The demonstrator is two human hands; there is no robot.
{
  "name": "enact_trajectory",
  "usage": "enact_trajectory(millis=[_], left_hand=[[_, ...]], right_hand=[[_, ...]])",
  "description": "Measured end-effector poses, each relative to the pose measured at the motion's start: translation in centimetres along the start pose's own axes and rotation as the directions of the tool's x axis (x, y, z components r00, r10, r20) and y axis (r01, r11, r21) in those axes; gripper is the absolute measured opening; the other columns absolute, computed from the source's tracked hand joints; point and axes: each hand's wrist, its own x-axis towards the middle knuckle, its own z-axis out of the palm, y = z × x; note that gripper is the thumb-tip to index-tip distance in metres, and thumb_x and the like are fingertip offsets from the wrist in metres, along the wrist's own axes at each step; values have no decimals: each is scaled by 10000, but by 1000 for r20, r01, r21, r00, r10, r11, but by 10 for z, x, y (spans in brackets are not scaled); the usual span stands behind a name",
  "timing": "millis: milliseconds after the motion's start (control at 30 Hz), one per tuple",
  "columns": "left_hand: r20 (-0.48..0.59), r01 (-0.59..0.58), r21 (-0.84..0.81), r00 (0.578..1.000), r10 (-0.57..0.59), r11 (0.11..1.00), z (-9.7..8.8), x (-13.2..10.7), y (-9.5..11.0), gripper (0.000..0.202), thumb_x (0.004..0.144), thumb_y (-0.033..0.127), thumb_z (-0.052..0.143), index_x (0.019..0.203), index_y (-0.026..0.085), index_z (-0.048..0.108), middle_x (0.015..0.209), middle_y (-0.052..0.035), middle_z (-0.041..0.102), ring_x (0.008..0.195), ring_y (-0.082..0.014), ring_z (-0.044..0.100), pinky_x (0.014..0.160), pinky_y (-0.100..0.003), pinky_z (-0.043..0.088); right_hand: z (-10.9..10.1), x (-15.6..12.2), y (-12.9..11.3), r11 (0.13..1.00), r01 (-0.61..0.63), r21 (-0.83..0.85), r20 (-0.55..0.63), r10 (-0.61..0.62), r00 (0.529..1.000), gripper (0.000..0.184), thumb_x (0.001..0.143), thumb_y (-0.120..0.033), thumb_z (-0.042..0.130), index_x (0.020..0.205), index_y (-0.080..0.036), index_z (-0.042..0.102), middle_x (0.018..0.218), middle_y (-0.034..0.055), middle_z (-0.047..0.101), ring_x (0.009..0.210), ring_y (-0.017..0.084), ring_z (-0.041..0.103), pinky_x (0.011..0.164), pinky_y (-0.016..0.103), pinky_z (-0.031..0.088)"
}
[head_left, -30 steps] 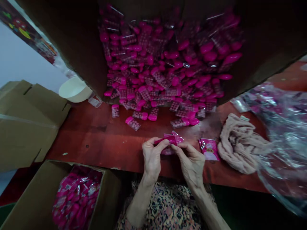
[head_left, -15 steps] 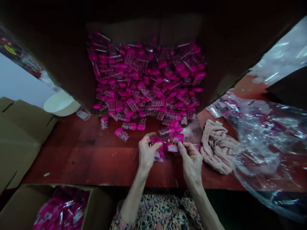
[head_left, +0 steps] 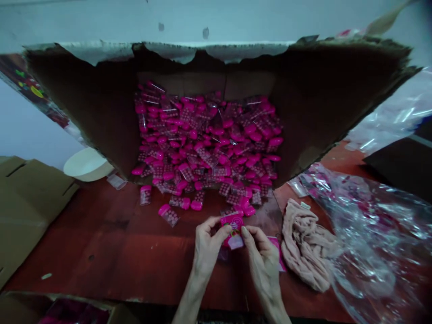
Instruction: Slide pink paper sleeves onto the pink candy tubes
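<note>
Pinching a pink packet [head_left: 235,230], left hand [head_left: 207,245] and right hand [head_left: 264,258] meet over a red table [head_left: 118,252] before a pale wall [head_left: 249,20].

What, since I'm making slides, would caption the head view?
Hands hold a pink rectangular packet near pink-capped clear plastic bottles.

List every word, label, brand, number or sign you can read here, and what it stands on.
No text can be read.
Pink packet between left hand and right hand: print too small and blurred.
Second packet beside the right hand: partly hidden, nothing legible.
Colourful print at far left: no readable words.
Pink-capped containers: no legible labels.
</note>
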Motion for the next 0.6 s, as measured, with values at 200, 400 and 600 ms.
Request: enact_trajectory(millis=[200, 400, 600], left_hand=[[-35, 54, -159, 998, -60, 986, 10, 2, 6, 100, 615, 218, 732, 587, 132, 688, 535, 5, 607, 500, -88, 493, 530, -202, 400], [-77, 77, -270, 992, -101, 960, 7, -2, 14, 123, 544, 162, 759, 496, 113, 658, 464, 15, 557, 454, -64, 453, 478, -183, 353], [-74, 114, -414, 985, -159, 903, 5, -2, 17, 171, 467, 152, 792, 481, 121, 624, 483, -12, 608, 442, -88, 506, 484, -209, 402]], right_hand=[[2, -2, 2, 997, -45, 69, 146, 35, 989, 272, 681, -386, 686, 836, -166, 647, 712, 19, 634, 635, 164, 569, 570, 244, 467], [3, -3, -3, 981, 189, -34, 164, -181, 970, 305, 727, -350, 647, 523, -173, 506, 543, -47, 399, 495, 96, 381, 454, 202, 354], [7, -6, -13, 933, 329, -143, 244, -289, 926, 305, 814, -322, 554, 550, -191, 478, 551, -45, 392, 482, 100, 405, 448, 199, 355]])
